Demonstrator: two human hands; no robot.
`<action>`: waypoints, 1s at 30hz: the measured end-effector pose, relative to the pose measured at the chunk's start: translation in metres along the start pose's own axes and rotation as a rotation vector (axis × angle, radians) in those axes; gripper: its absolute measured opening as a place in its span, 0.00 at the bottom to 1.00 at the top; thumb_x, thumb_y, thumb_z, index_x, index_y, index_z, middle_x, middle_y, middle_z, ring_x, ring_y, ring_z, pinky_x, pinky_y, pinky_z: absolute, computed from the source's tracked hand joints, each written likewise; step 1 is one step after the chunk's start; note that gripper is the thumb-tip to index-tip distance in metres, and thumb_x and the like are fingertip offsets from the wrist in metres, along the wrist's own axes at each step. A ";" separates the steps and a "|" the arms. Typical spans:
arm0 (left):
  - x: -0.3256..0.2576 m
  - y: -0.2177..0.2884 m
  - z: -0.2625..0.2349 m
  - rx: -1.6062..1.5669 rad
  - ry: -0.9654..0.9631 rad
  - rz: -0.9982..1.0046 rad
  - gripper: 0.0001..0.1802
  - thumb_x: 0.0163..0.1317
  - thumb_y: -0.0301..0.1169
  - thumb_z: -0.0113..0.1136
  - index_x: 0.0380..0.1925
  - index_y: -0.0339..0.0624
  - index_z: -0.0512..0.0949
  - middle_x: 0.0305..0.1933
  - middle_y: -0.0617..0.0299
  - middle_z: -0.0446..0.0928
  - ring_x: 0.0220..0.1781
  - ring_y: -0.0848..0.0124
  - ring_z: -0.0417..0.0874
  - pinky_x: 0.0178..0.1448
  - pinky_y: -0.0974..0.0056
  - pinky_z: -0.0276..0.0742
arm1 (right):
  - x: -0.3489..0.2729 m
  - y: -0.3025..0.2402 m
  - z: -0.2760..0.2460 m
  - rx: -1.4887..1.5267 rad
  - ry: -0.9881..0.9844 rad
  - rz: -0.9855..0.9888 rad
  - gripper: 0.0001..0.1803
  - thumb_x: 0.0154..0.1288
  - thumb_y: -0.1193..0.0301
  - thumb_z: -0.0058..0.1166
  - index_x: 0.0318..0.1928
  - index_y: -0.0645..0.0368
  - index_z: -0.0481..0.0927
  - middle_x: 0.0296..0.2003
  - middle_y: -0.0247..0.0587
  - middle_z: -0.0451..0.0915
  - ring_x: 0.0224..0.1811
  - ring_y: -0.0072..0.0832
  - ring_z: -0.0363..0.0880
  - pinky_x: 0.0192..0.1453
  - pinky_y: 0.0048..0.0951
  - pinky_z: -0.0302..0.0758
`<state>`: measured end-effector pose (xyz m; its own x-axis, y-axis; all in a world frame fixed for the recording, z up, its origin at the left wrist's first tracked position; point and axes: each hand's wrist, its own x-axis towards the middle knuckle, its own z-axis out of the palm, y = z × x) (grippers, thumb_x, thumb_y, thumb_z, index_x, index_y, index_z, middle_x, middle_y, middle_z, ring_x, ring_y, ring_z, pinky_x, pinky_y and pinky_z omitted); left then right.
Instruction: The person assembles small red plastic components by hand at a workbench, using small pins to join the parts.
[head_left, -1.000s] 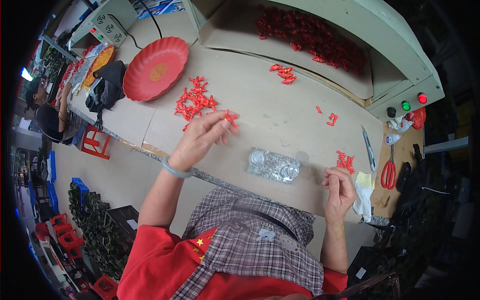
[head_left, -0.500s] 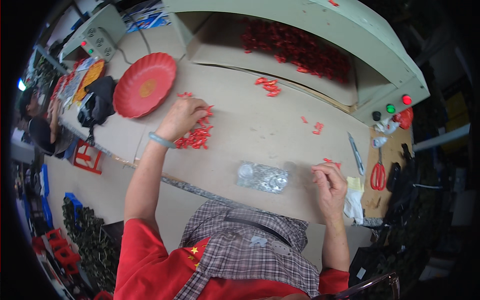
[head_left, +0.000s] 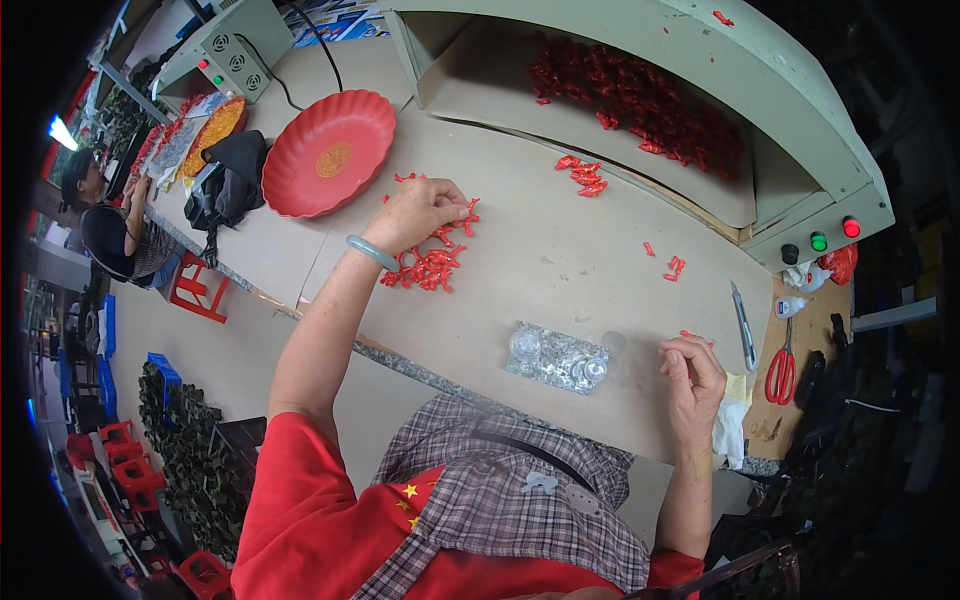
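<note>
A: What takes up the most room?

B: The pale surface (head_left: pixel 500 275), with a speckled edge along the person's side. Next comes the grey-green machine (head_left: pixel 790 110) at its far side, with a dark red heap (head_left: pixel 640 110) inside its opening.

A: And after those?

B: A round red dish (head_left: pixel 328 160) with a wavy rim, on the surface to the left of the machine.

A: Now the hands?

B: The left hand (head_left: pixel 425 208) reaches over a pile of red pieces (head_left: pixel 425 270), which lies to the right of the dish and nearer the person. The right hand (head_left: pixel 695 385) is held at the near right part of the surface, half curled; I can't tell whether it grips anything.

A: What's smaller?

B: Between the hands, well apart from the pile, lies a shiny clear block (head_left: pixel 558 357). Beyond the right hand are red-handled scissors (head_left: pixel 781 378), then a slim knife (head_left: pixel 743 325), then a little red cluster (head_left: pixel 583 177) in front of the machine.

A: And the smallest?

B: One red piece (head_left: pixel 472 215) at the left fingers (head_left: pixel 450 192). Their tips are drawn together there, but it's too small to say whether it's pinched or merely touched.
</note>
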<state>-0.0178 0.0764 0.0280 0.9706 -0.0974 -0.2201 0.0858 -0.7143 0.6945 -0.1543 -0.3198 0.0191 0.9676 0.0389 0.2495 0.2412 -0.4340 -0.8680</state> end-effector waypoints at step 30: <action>0.098 0.091 0.123 0.524 0.280 0.716 0.08 0.63 0.25 0.60 0.41 0.38 0.81 0.44 0.52 0.76 0.47 0.54 0.83 0.52 0.52 0.81 | 0.061 0.013 -0.013 -0.244 -0.036 0.074 0.06 0.65 0.80 0.57 0.42 0.66 0.84 0.37 0.45 0.82 0.31 0.34 0.81 0.38 0.31 0.76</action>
<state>0.0580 -0.0834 -0.0143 0.7774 -0.5141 0.3625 -0.6011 -0.7768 0.1875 -0.0933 -0.3346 0.0286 0.9851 0.0290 0.1697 0.1486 -0.6408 -0.7531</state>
